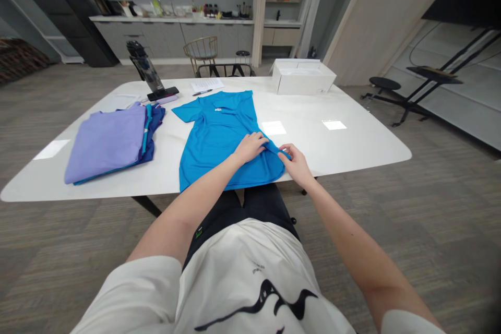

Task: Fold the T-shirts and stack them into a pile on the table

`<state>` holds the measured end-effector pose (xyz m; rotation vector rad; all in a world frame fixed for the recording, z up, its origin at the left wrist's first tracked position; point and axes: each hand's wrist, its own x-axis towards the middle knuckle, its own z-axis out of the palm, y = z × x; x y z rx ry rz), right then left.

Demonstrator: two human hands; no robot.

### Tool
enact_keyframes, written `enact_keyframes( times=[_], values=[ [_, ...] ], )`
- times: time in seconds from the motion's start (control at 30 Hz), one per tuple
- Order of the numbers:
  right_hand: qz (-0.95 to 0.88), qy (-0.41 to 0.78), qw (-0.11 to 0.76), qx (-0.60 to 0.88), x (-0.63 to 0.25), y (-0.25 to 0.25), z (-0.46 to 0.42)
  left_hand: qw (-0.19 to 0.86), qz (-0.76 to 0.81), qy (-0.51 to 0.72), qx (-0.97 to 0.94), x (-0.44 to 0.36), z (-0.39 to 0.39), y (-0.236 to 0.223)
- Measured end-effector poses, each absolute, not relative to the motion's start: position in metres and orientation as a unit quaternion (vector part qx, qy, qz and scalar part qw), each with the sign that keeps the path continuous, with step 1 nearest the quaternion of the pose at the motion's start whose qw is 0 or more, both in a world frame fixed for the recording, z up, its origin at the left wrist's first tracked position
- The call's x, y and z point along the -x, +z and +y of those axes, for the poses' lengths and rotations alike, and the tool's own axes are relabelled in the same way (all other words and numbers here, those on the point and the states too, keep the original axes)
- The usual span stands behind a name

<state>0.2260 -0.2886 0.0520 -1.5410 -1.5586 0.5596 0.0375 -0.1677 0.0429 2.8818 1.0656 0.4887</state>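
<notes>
A bright blue T-shirt (pixel 219 141) lies spread on the white table (pixel 332 151), its collar toward the far side and its hem at the near edge. The shirt's right side is folded inward in a narrow strip. My left hand (pixel 250 147) rests on the shirt, with its fingers bent over that folded strip. At the outer end of the same strip, my right hand (pixel 295 162) pinches the blue fabric between thumb and fingers. Only one sleeve shows, stretched out to the left.
A stack of folded clothes, lavender on top (pixel 109 138), lies on the left. Behind it stand a black handheld vacuum (pixel 146 70), a pen (pixel 202 92) and a paper sheet (pixel 207 84). A white box (pixel 303 75) sits at the back right; chairs stand beyond the table.
</notes>
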Motion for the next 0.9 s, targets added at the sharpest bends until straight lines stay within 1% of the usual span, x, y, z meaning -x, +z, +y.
enact_keyframes(
  times=[0.1, 0.2, 0.27, 0.4, 0.47, 0.57, 0.7, 0.9],
  values=[
    [-0.637, 0.263, 0.445, 0.572, -0.210, 0.057, -0.288, 0.008, 0.345, 0.179, -0.921, -0.034, -0.170, 0.045],
    [-0.663, 0.255, 0.437, 0.552, -0.195, 0.056, -0.291, 0.013, 0.336, 0.199, -0.921, -0.027, -0.179, 0.047],
    [-0.700, 0.202, 0.393, 0.561, -0.186, 0.053, -0.295, 0.022, 0.323, 0.207, -0.923, -0.019, -0.186, 0.048],
    [-0.746, 0.040, 0.240, 0.620, -0.175, 0.043, -0.305, 0.035, 0.333, 0.216, -0.917, 0.006, -0.195, 0.045],
    [-0.738, -0.008, 0.204, 0.643, -0.172, 0.036, -0.308, 0.038, 0.351, 0.226, -0.908, 0.020, -0.200, 0.042],
    [-0.732, -0.037, 0.191, 0.652, -0.172, 0.027, -0.311, 0.035, 0.349, 0.239, -0.905, 0.035, -0.212, 0.037],
    [-0.732, -0.035, 0.191, 0.653, -0.171, 0.023, -0.312, 0.037, 0.293, 0.245, -0.923, 0.040, -0.232, 0.037],
    [-0.715, -0.036, 0.187, 0.672, -0.163, 0.030, -0.314, 0.079, 0.320, 0.314, -0.890, 0.040, -0.242, 0.055]
  ],
)
